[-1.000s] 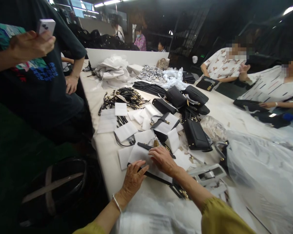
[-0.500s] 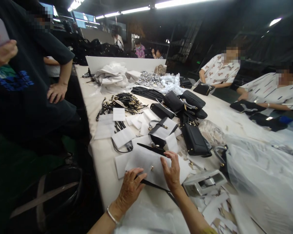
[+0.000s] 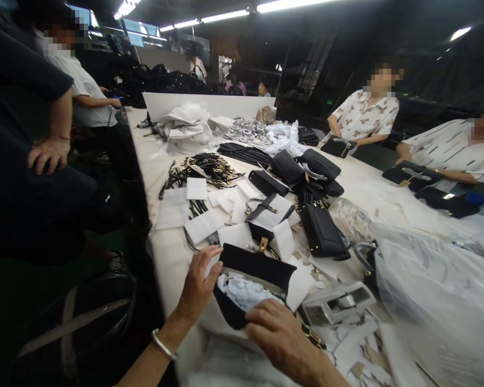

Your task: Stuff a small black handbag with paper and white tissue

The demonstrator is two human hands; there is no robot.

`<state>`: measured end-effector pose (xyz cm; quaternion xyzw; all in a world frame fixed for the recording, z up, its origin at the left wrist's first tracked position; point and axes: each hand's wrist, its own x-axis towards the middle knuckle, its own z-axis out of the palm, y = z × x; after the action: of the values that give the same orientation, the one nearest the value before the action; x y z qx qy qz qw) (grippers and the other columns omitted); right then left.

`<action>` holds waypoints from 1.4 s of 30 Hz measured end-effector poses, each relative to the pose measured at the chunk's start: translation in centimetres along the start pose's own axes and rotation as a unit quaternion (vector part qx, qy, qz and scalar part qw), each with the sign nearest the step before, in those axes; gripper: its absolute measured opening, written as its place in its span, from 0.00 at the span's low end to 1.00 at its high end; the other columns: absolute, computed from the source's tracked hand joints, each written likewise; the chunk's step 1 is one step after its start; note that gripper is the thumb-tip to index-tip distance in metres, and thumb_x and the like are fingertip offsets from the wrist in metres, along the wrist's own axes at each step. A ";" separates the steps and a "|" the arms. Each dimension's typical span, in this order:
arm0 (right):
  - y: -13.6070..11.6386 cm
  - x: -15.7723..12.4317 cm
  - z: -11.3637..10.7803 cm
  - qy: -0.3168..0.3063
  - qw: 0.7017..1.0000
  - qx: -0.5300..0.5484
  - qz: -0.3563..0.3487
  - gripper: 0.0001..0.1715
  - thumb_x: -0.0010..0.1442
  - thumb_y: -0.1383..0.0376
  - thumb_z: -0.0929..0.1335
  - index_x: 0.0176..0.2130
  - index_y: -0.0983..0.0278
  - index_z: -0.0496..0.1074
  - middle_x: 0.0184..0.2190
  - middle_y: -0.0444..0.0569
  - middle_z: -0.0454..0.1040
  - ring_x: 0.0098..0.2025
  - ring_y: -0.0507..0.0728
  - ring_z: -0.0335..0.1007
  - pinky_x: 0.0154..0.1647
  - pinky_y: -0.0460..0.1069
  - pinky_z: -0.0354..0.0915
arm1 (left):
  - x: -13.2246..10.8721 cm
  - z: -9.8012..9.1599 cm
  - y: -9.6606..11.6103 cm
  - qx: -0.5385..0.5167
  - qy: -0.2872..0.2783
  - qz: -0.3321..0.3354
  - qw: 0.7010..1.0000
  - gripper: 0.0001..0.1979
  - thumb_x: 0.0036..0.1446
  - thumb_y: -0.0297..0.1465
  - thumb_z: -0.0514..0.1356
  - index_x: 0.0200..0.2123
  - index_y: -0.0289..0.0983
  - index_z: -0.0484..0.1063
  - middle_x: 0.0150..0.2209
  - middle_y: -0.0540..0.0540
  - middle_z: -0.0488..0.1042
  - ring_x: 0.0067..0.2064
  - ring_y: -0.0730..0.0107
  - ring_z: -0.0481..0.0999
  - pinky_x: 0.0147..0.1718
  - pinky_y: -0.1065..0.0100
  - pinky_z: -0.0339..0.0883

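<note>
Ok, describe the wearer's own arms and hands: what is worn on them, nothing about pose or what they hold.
Both are bare hands without gloves. The left hand has a thin silver-coloured bangle around the wrist, and the forearm below it is uncovered as far as the picture shows. The right hand shows no ring or band, and no sleeve is in view on that arm.

The near handbag (image 3: 255,269) is black with a gold clasp and white paper stuffing (image 3: 246,293). White foam sheets (image 3: 204,224) cover the cream table (image 3: 167,250). Far right, a white shirt (image 3: 454,150) has dark dashes.
</note>
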<state>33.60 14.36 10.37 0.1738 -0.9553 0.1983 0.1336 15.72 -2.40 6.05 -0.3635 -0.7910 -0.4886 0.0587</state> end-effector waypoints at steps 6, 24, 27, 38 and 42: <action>-1.2 -2.0 -2.3 -0.027 0.999 0.027 0.004 0.10 0.67 0.71 0.63 0.46 0.61 0.70 0.40 0.48 0.79 0.46 0.57 0.72 0.47 0.53 0.67 | -1.4 1.7 -1.1 -0.032 -0.223 -0.046 0.973 0.08 0.57 0.34 0.64 0.39 0.40 0.79 0.41 0.45 0.80 0.46 0.58 0.76 0.49 0.60 0.70; 2.1 1.3 2.6 -0.092 0.938 0.070 0.327 0.28 0.45 0.63 0.79 0.47 0.59 0.76 0.44 0.55 0.79 0.45 0.67 0.75 0.43 0.54 0.70 | -2.9 2.2 1.6 0.046 -0.244 0.080 0.965 0.08 0.59 0.23 0.58 0.35 0.41 0.74 0.36 0.50 0.78 0.41 0.64 0.77 0.42 0.64 0.71; 2.2 0.8 3.7 -0.076 0.943 0.048 0.320 0.14 0.52 0.68 0.73 0.41 0.58 0.77 0.39 0.52 0.79 0.40 0.63 0.75 0.37 0.52 0.68 | -4.1 2.2 0.8 -0.023 -0.196 0.026 0.980 0.15 0.57 0.27 0.63 0.49 0.42 0.72 0.45 0.47 0.78 0.48 0.62 0.78 0.48 0.62 0.74; 1.3 -2.4 1.9 0.224 0.913 0.159 0.300 0.06 0.60 0.66 0.66 0.36 0.60 0.74 0.30 0.46 0.74 0.33 0.56 0.70 0.33 0.49 0.66 | -6.0 2.0 1.5 -0.041 -0.217 0.005 0.975 0.67 0.36 0.30 0.78 0.70 0.48 0.37 0.64 0.38 0.63 0.63 0.48 0.67 0.61 0.46 0.67; 3.2 -1.4 -3.2 0.373 0.719 0.288 0.511 0.20 0.52 0.51 0.74 0.38 0.63 0.74 0.25 0.41 0.70 0.24 0.52 0.64 0.24 0.47 0.63 | -6.8 2.1 1.7 -0.045 -0.186 0.036 0.981 0.56 0.43 0.29 0.75 0.68 0.43 0.44 0.62 0.36 0.65 0.63 0.49 0.68 0.59 0.48 0.69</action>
<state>34.25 18.86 11.70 -0.3985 -0.6689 0.5509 0.3005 22.36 -3.76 3.15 -0.4785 -0.7515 -0.4455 -0.0880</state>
